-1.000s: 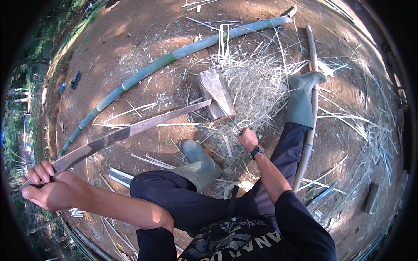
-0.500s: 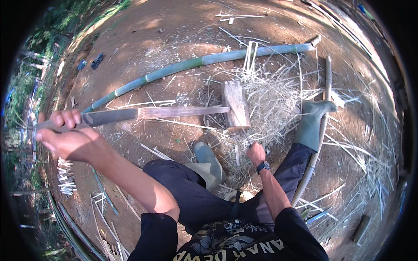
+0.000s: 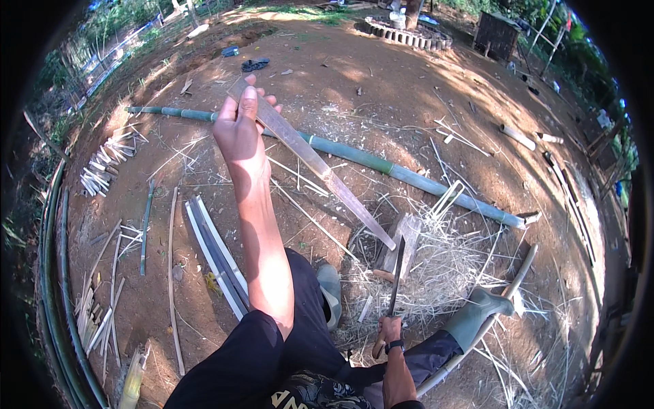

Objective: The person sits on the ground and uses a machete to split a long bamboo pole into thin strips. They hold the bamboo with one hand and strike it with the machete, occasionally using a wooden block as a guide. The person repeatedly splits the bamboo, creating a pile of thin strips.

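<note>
My left hand (image 3: 241, 129) is closed round the upper end of a long, flat split-bamboo slat (image 3: 317, 165), which slants down to the right. The slat's narrow far end meets a short wooden block (image 3: 407, 253) on the ground. In my right hand (image 3: 390, 330) is a machete (image 3: 396, 283), gripped by its wooden handle. Its dark blade points away from me, across the block and beside the slat's tip; whether blade and slat touch, I cannot tell. My boots (image 3: 470, 320) stand either side of the block's near end.
Beyond the block, a long green bamboo pole (image 3: 354, 155) crosses the ground. Pale shavings (image 3: 449, 266) heap round the block. A thin pole (image 3: 523, 269) runs by my right boot. Split bamboo lengths (image 3: 216, 255) lie left, with a pile of short pieces (image 3: 102, 167) farther off.
The view has swung left and up. My left hand's grip on the slat has turned, so it now slants. The machete blade has come into sight, raised over the block.
</note>
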`<move>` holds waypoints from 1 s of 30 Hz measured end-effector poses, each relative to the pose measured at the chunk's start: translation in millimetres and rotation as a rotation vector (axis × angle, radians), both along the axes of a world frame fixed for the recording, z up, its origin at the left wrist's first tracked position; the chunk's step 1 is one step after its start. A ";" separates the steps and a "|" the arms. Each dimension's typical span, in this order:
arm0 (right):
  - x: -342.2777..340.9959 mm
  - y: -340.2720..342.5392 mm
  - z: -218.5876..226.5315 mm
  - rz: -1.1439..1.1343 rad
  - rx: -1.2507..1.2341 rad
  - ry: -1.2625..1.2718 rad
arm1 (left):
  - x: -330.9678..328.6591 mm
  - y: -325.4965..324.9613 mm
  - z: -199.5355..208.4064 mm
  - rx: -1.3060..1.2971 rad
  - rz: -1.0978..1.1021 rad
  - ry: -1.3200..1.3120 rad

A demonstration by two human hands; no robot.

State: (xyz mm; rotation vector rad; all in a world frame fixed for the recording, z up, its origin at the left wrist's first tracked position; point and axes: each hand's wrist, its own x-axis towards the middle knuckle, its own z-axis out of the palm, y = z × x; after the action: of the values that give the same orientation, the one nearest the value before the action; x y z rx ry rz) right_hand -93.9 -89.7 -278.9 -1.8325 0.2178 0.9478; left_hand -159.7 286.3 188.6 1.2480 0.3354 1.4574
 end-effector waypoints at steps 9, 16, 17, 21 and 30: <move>3.5 -36.0 -0.5 -0.097 0.098 0.094 | 11.0 13.3 -27.5 -0.080 -0.288 -0.141; 11.0 -41.5 -4.1 -0.045 0.092 0.164 | 18.2 10.6 -30.6 -0.080 -0.273 -0.001; 11.3 -41.7 -4.6 -0.034 0.067 0.148 | 20.5 10.9 -32.1 -0.069 -0.237 -0.006; 7.4 -38.5 -4.0 -0.017 0.018 0.083 | 23.0 11.0 -35.0 -0.079 -0.159 0.038; 2.4 -29.5 24.7 -0.028 0.024 0.056 | 32.3 8.8 -37.1 -0.050 -0.091 0.050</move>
State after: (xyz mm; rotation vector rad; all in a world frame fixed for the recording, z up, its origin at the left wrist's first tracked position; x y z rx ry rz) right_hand -91.5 -119.3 -254.2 -1.7783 0.2651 0.9782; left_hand -127.4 295.1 151.5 1.2456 0.3418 1.3344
